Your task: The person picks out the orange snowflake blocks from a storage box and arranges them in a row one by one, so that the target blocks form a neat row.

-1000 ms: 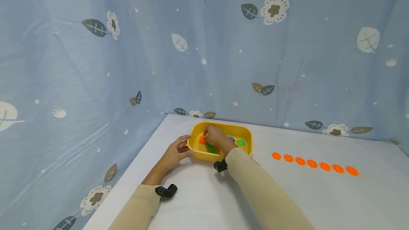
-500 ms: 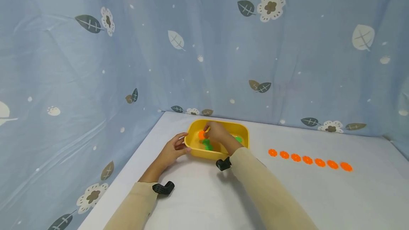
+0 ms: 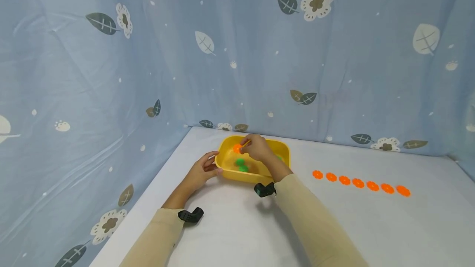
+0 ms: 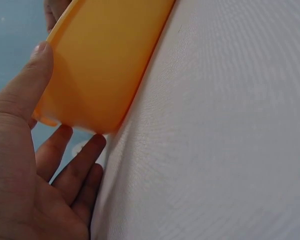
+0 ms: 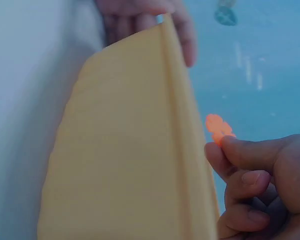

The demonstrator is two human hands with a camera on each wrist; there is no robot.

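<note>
A yellow plastic bin (image 3: 243, 176) stands on the white-covered table. My left hand (image 3: 200, 172) grips its left end, with the thumb near the rim and fingertips against the end wall in the left wrist view. Over the bin, my right hand (image 3: 257, 148) pinches an orange flower-shaped disc (image 5: 217, 126) between thumb and index finger; the other fingers are curled. Small green pieces (image 3: 243, 168) lie inside the bin below that hand, and another green piece (image 3: 280, 158) partly shows behind the right wrist. The right hand and forearm hide some of the bin's inside.
To the bin's right, several orange flower-shaped discs (image 3: 358, 183) lie spaced in a straight row on the white tabletop (image 3: 230, 230). A blue patterned curtain (image 3: 237, 61) hangs along the back and left edges of the table.
The right hand has risen from the bin's floor toward the back rim with the orange disc, uncovering the green pieces. The left hand stays at the bin's end.
</note>
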